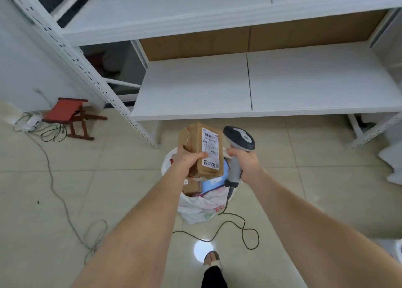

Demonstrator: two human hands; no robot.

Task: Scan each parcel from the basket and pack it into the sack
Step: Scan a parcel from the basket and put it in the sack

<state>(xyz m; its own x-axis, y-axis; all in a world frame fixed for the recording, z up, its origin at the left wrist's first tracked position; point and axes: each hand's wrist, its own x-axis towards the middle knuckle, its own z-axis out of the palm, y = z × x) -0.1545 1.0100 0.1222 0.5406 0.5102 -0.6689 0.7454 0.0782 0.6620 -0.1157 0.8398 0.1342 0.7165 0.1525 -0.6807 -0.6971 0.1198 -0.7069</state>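
Your left hand (188,159) gripped the stiff, likely light cardboard parcel (194,136) low down; your right hand (247,163) clasped the barcode scanner (239,138) at 3 o'clock

Bare L forearm (141,218), bare R forearm (304,218), black trouser leg (214,277), pale-strap sandal (212,260)

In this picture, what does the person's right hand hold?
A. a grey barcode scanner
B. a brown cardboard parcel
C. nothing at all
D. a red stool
A: the right hand grips the handle of the grey barcode scanner, while the left hand holds the cardboard parcel above the white sack.
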